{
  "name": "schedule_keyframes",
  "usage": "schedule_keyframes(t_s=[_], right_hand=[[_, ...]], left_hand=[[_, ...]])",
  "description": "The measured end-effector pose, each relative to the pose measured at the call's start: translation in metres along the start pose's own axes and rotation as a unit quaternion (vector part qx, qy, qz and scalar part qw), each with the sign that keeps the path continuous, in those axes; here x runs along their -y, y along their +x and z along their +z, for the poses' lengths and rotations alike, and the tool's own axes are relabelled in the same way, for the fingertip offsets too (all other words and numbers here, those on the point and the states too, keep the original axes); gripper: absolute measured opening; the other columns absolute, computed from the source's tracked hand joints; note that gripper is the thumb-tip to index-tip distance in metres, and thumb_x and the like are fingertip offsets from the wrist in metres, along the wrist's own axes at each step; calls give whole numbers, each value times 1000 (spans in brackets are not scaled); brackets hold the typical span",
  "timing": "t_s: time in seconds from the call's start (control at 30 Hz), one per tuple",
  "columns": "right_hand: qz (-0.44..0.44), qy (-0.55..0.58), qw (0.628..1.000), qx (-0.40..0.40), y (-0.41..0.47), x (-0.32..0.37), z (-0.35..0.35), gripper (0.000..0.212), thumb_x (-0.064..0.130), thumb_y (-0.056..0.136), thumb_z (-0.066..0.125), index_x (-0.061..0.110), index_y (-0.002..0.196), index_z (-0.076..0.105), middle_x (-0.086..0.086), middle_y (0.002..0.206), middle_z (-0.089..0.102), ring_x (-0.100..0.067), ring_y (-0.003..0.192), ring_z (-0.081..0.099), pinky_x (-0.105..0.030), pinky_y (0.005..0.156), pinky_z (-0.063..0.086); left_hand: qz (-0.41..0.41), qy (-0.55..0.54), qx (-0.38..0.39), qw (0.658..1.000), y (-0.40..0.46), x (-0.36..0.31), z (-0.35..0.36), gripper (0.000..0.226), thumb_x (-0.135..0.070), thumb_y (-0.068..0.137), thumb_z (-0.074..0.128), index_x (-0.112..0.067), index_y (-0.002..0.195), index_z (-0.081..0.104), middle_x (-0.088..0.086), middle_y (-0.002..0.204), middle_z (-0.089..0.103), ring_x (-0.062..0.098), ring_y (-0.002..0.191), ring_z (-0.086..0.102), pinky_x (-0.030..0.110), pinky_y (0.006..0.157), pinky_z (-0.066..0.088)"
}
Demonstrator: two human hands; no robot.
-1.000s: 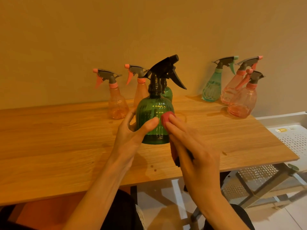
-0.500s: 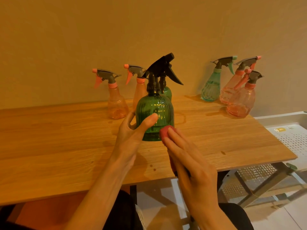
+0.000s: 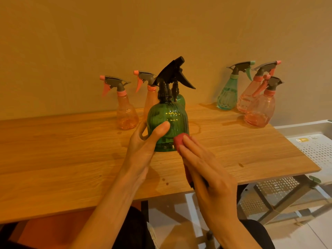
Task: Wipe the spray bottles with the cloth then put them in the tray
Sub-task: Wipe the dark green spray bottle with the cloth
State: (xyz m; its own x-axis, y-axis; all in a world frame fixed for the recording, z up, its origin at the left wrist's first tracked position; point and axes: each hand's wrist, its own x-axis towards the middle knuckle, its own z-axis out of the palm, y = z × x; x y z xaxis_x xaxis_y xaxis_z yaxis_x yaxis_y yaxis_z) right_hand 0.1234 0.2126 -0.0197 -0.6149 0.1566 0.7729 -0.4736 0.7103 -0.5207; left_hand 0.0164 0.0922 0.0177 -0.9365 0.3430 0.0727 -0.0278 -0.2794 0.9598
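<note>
A dark green ribbed spray bottle [image 3: 168, 121] with a black trigger head stands on the wooden table [image 3: 71, 159], in the middle. My left hand [image 3: 143, 148] grips its left side, thumb across the front. My right hand [image 3: 206, 173] lies flat with straight fingers and presses a red cloth [image 3: 179, 141] against the bottle's lower right side. Most of the cloth is hidden under that hand. The white perforated tray [image 3: 316, 146] sits lower, off the table's right end.
Against the wall stand two orange bottles [image 3: 126, 114] [image 3: 150, 103], a second green bottle [image 3: 180, 99] behind the held one, a teal bottle [image 3: 227, 97] and two pink bottles [image 3: 248, 99] [image 3: 260, 114]. A metal frame [image 3: 280, 200] shows below the table's right edge.
My right hand has slid the red cloth down the green bottle's side, from mid-height to near the base. My left hand has kept its hold; the bottle has shifted slightly away.
</note>
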Motion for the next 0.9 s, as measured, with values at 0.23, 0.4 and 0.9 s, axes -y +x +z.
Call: schedule_keyframes(t_s=[0.23, 0.4, 0.9], right_hand=[[1, 16, 999, -35, 35, 1, -1, 37, 10, 98, 55, 5, 134, 62, -5, 144, 57, -20, 140, 48, -44, 108, 49], [1, 18, 1000, 14, 1, 3, -5, 38, 13, 98, 54, 8, 134, 62, 0, 147, 55, -17, 142, 46, -38, 113, 42], [2, 42, 997, -70, 19, 9, -2, 33, 12, 95, 60, 4, 127, 66, -3, 139, 61, -17, 136, 53, -40, 108, 48]], left_hand=[[5, -15, 8, 1000, -2, 0, 3, 80, -43, 60, 81, -19, 134, 62, 3, 120, 75, 18, 111, 71, 29, 83, 60], [16, -9, 5, 1000, 2, -5, -1, 85, -46, 58, 80, -19, 137, 59, 2, 121, 74, 17, 111, 71, 28, 82, 60], [-4, 13, 24, 1000, -2, -7, 1, 77, -54, 64, 76, -13, 128, 66, 6, 116, 76, 20, 112, 71, 28, 86, 57]])
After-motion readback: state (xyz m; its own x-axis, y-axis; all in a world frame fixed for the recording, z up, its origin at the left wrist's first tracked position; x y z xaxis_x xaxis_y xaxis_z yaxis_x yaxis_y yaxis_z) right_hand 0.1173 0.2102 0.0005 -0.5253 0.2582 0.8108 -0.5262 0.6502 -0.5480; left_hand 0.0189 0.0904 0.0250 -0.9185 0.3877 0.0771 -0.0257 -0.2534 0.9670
